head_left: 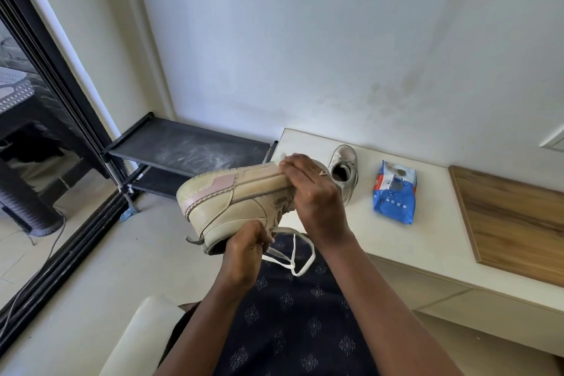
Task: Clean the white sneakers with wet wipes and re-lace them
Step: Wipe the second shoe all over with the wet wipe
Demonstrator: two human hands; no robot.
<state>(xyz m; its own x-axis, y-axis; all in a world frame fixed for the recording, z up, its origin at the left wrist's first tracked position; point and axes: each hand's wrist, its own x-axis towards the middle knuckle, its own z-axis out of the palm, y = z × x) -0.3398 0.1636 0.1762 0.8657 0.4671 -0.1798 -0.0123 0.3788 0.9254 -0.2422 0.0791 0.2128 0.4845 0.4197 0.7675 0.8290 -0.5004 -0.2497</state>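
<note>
Midair, the left hand (244, 243) grips the sneaker (232, 198) at its collar, the right hand (308, 189) clasps its front, lace (300, 253) dangling; second sneaker (346, 166) and wipes pack (395, 195) sit on the table (427, 241).

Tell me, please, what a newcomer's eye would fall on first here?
The sneaker held mid-frame, sole turned upward, gripped by the left hand at its collar and the right hand over its front, laces dangling below. Behind, on the white bench, sit a second sneaker and a blue wipes pack.
</note>
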